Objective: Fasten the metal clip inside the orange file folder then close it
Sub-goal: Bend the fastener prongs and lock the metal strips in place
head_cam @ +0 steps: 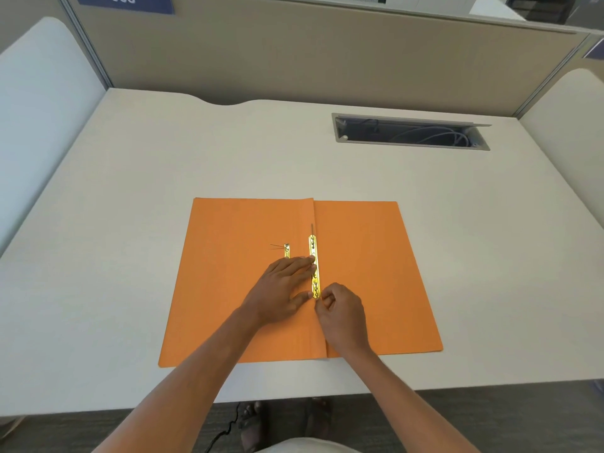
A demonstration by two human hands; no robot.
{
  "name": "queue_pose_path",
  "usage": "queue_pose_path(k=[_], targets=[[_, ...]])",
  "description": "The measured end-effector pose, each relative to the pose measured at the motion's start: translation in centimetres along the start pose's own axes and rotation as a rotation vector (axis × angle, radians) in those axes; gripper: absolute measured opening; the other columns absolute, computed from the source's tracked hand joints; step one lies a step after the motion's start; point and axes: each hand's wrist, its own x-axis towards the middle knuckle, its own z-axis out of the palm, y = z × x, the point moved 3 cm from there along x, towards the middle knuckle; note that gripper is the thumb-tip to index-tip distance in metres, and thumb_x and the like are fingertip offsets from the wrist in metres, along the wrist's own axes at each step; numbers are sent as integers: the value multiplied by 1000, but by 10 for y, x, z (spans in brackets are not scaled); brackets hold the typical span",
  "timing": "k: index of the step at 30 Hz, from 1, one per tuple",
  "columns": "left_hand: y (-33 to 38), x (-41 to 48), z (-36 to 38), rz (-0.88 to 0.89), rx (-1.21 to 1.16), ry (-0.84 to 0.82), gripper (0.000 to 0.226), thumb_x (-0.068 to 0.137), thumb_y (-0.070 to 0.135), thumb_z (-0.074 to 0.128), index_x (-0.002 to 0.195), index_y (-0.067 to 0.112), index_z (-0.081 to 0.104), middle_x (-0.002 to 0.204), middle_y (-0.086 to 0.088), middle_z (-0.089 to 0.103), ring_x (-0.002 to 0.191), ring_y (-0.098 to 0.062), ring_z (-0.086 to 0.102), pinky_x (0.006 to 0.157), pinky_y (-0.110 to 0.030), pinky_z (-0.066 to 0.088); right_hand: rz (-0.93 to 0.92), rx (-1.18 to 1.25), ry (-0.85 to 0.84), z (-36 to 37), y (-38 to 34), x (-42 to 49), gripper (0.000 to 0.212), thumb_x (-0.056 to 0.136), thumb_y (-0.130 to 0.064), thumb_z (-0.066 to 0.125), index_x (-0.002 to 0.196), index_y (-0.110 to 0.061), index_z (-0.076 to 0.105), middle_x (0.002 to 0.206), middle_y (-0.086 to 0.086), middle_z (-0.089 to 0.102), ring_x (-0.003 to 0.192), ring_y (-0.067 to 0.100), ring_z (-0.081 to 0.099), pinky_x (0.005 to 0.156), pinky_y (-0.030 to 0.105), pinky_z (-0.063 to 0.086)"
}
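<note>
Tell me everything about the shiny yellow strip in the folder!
The metal clip is a long, thin, shiny gold strip with small holes and tabs. It lies flat along the middle fold of the open orange folder. The left hand presses its side; the right hand pinches its near end.

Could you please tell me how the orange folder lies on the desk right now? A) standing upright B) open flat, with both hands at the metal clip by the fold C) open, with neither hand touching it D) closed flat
B: the folder lies open, and the left hand and right hand meet at the clip along the fold.
</note>
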Motion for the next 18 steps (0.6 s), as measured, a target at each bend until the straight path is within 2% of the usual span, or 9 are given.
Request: queue_pose_path(k=[2, 6, 8, 10, 12, 14, 16, 18], targets=[[0, 0, 0, -3, -6, -4, 55, 91, 40, 60, 141, 20, 49, 153, 6, 40, 142, -12, 33, 116, -31, 19, 38, -25, 5, 1, -1, 0, 7, 88, -17, 64, 83, -12, 65, 74, 1, 65, 69, 18, 59, 58, 31, 49], [-1, 0, 0, -4, -8, -7, 55, 91, 40, 60, 141, 20, 48, 154, 7, 39, 142, -12, 32, 116, -31, 19, 78, -15, -31, -2, 0, 4, 9, 88, -17, 65, 82, -12, 68, 73, 1, 68, 67, 18, 62, 58, 34, 52], [-1, 0, 1, 1, -5, -5, 55, 91, 40, 60, 141, 20, 49, 154, 7, 39, 142, -12, 33, 116, -31, 20, 42, 8, -48, -8, 2, 9, 11, 87, -19, 65, 80, -11, 68, 76, 0, 68, 71, 18, 61, 63, 33, 50], [-1, 0, 0, 6, 1, -3, 55, 91, 41, 59, 141, 20, 49, 154, 8, 38, 142, -11, 33, 116, -30, 18, -74, -4, 24, -20, 6, 18, 13, 90, -19, 62, 83, -10, 68, 84, 3, 67, 80, 22, 61, 72, 37, 50], [-1, 0, 0, 3, 1, 2, 54, 92, 42, 58, 141, 21, 49, 153, 9, 39, 141, -11, 33, 116, -29, 18, -193, -109, 144, -34, 15, 29, 18, 94, -22, 56, 95, -9, 68, 100, 7, 68, 94, 27, 61, 82, 39, 48], [-1, -1, 0, 0, 3, -1, 54, 92, 42, 58, 141, 21, 49, 153, 9, 39, 141, -11, 33, 116, -29, 19, -240, -229, 172, -45, 27, 43, 30, 98, -25, 50, 116, -7, 65, 124, 9, 65, 119, 29, 56, 99, 41, 44], [0, -1, 0, -1, -2, -9, 54, 92, 42, 58, 141, 21, 49, 153, 9, 39, 141, -10, 33, 116, -29, 19, -241, -322, 92, -47, 40, 55, 42, 101, -28, 45, 136, -6, 53, 147, 10, 49, 140, 28, 38, 115, 43, 31], [0, -1, -1, 1, -10, -17, 54, 92, 40, 59, 141, 21, 49, 153, 9, 40, 141, -12, 34, 115, -30, 20, -242, -386, -14, -42, 50, 63, 52, 103, -34, 37, 148, -9, 36, 159, 6, 30, 150, 22, 18, 122, 41, 15]])
